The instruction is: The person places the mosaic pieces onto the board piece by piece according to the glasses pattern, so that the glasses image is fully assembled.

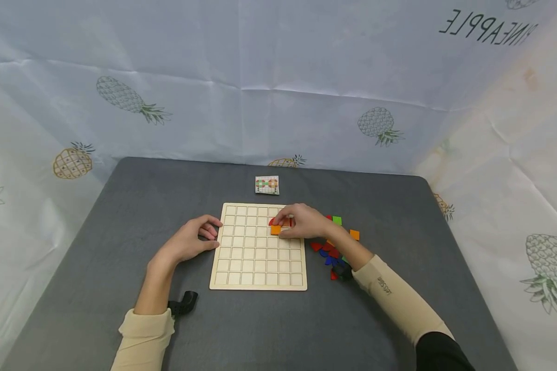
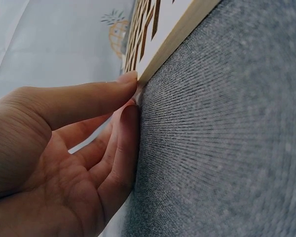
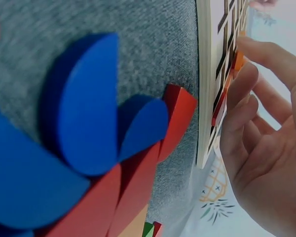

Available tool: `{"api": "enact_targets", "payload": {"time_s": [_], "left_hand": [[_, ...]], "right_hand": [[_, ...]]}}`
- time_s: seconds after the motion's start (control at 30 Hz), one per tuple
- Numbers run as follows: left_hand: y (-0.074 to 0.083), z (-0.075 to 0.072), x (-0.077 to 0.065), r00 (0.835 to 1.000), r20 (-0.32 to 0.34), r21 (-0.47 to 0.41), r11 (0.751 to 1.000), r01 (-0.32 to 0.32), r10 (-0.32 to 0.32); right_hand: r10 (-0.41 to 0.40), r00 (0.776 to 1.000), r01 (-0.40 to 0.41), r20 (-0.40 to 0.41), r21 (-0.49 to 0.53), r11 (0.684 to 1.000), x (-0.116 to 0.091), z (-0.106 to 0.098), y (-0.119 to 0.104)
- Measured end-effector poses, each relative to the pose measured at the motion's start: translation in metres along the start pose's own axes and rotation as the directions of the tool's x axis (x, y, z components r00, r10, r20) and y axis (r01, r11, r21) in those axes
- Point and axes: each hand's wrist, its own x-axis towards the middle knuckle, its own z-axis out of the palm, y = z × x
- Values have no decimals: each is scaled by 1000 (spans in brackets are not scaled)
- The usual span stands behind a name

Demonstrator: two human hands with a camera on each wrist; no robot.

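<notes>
A pale wooden board (image 1: 257, 281) with a grid of square cells lies flat on the grey table. At its left edge, my left hand (image 1: 190, 241) touches the rim with thumb and fingertips spread along it; the left wrist view shows the thumb (image 2: 93, 101) against the board's side. My right hand (image 1: 304, 222) reaches over the board's right half and pinches an orange square tile (image 1: 276, 230) between thumb and finger. Beside that tile lie red pieces (image 1: 271, 222) on the board, partly hidden by my fingers. The orange tile (image 3: 238, 60) also appears in the right wrist view.
Right of the board, under my right forearm, is a loose heap of red, blue, green and orange pieces (image 1: 334, 252), including blue half-round ones (image 3: 91, 103). Behind the board lies a small card with a coloured pattern (image 1: 266, 185). A pineapple-print cloth (image 1: 241, 123) hangs behind the table.
</notes>
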Motion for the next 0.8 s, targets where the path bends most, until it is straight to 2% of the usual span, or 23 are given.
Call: {"api": "enact_targets", "payload": {"time_s": [0.13, 0.37, 0.8], "left_hand": [[0, 0, -1, 1000, 1, -2, 1000, -5, 5], [2, 0, -1, 1000, 5, -8, 1000, -4, 4], [5, -2, 0, 1000, 8, -9, 1000, 10, -10]], "right_hand": [[12, 1000, -12, -1, -8, 1000, 1, 1, -1], [20, 1000, -20, 12, 36, 999, 1, 2, -5], [16, 1000, -16, 3, 14, 1000, -1, 1, -8]]}}
